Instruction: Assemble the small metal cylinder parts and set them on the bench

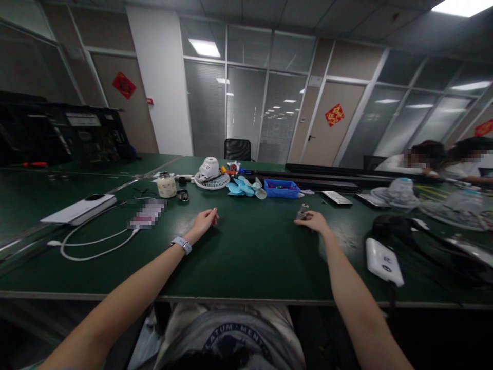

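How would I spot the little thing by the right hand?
On the green table, find the blue tray near the middle. Nearer than it, by the right hand, stands a small grey cylinder: dull and stubby, unlike the pale-blue fan blades.

Both bare forearms are stretching up from the bottom corners of the frame toward its middle, well apart. The left hand (203,222) is lying left of centre, its fingers loosely curled and holding nothing. The right hand (314,222) is resting right of centre, knuckles up and fingers bending leftward; its grip is too small to tell.
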A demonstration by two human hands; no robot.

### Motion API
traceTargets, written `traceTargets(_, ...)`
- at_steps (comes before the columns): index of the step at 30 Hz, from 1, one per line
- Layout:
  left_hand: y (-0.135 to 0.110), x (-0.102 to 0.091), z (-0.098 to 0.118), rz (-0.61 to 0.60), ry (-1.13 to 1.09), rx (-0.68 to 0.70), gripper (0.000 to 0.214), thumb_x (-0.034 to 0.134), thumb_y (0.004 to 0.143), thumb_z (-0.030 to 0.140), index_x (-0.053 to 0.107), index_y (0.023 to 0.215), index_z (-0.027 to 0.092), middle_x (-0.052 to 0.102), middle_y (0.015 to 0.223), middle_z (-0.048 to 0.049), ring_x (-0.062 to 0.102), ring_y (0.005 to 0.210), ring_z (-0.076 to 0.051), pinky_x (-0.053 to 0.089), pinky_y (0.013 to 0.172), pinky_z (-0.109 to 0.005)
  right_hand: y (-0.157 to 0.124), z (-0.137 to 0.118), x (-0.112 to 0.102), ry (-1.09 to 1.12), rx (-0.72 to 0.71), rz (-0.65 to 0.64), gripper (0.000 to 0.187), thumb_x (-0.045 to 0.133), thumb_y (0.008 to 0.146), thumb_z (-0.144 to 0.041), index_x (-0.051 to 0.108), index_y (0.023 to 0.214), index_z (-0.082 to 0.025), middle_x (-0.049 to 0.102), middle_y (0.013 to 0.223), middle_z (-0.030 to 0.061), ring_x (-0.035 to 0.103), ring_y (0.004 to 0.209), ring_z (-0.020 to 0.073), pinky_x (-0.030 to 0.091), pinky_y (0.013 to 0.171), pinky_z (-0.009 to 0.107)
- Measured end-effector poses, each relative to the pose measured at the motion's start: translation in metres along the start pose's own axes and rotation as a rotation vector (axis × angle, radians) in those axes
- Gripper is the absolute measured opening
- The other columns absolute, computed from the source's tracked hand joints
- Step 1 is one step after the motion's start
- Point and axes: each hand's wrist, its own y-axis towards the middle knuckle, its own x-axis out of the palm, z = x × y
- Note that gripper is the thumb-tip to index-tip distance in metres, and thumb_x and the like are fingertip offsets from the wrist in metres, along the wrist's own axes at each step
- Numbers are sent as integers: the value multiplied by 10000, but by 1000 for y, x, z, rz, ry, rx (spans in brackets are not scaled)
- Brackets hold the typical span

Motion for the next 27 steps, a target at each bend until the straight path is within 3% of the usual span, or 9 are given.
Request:
traceTargets(3,0,0,1,-3,-2,2,512,457,779,653,581,646,174,557,534,-10,520,530,-146,390,545,-258,-19,-44,31,52,-132,-88,510,826,557,-442,669,948,-155,715,803,64,670,748,183,501,680,276)
traceTargets(7,0,0,0,-18,7,9,509,459,785,649,585,659,172,561,545,-8,520,537,-145,388,551,-259,-51,-108,92,134,-271,-110,510,787,610,-510,656,973,-177,708,794,39,665,739,177,502,672,283)
traceTargets(11,-3,2,3,-36,2,19,507,487,765,661,596,690,172,554,546,5,527,545,-145,398,563,-259,-73,-147,130,160,-360,-112,506,758,633,-559,653,983,-209,708,816,21,665,760,179,505,694,294)
traceTargets(18,-12,7,15,-41,86,79,491,547,753,635,675,865,175,649,667,-25,578,641,-183,425,614,-281,-77,-153,134,135,-428,-122,493,733,653,-596,659,951,-211,707,862,40,666,801,191,503,745,301)
traceTargets(23,-12,29,30,-3,267,322,385,577,795,535,733,982,238,704,977,-80,550,1006,-266,445,841,-363,-79,-155,131,28,-476,-92,459,702,699,-588,655,957,-212,693,847,43,640,829,202,474,784,325)
traceTargets(27,-9,45,39,-26,325,420,330,592,808,485,745,1002,266,659,1012,-86,546,1025,-251,436,905,-384,-81,-159,129,-22,-493,-92,405,693,729,-555,646,943,-214,679,852,41,620,833,201,455,767,319)
